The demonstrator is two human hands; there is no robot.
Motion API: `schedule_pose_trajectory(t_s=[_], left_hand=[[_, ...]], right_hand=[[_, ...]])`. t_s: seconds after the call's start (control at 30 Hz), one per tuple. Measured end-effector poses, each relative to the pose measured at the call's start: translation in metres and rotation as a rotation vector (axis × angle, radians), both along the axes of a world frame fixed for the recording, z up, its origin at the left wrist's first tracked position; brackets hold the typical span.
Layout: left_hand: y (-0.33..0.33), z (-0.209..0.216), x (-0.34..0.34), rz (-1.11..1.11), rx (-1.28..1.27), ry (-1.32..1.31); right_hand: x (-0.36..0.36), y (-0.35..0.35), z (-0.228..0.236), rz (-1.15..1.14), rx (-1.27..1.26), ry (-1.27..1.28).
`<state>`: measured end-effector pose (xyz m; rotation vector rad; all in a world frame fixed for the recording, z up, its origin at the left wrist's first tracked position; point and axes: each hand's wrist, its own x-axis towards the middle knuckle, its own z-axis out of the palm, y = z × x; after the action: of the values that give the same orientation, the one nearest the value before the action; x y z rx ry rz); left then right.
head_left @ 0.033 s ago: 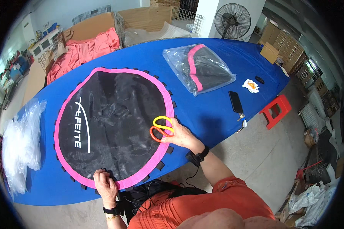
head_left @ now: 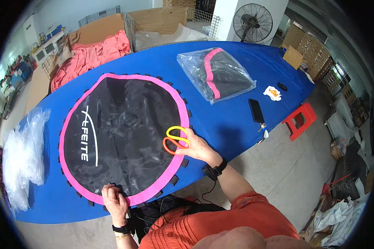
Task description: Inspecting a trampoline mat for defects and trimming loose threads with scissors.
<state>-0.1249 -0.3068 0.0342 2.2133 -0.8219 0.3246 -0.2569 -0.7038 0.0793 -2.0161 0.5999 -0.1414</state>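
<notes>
A round black mesh trampoline mat with a pink border and black tabs round its rim lies spread on a blue-covered table. My left hand is closed on the near edge of the mat, fingers curled over the pink border. At the mat's right edge, my right hand grips a pair of scissors. Their yellow and orange-red handle loops stick out over the mesh; the blades are hidden by the hand.
A clear bag with a folded black-and-pink mat lies at the back. Clear plastic bags are heaped at left. A phone, keys and crumpled tissue lie at right. A red stool stands beyond the table edge.
</notes>
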Motion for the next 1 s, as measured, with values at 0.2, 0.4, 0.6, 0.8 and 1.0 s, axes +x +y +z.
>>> schedule_pose_trajectory(t_s=[0.2,0.4,0.6,0.8,1.0], left_hand=[[0.001,-0.001,0.001,0.002,-0.015,-0.023],[0.000,0.002,0.001,-0.012,0.000,-0.028],[-0.003,0.005,-0.001,-0.011,-0.014,-0.029],[-0.002,0.004,-0.002,0.007,-0.012,-0.014],[-0.004,0.008,-0.002,0.000,-0.013,-0.009]], right_hand=[[0.001,0.004,0.006,0.004,-0.033,-0.008],[-0.001,0.004,0.007,-0.012,-0.012,-0.012],[-0.003,0.005,0.005,-0.029,-0.042,-0.037],[-0.003,0.007,0.010,-0.048,-0.149,-0.013],[-0.004,0.007,0.008,-0.039,-0.120,-0.046]])
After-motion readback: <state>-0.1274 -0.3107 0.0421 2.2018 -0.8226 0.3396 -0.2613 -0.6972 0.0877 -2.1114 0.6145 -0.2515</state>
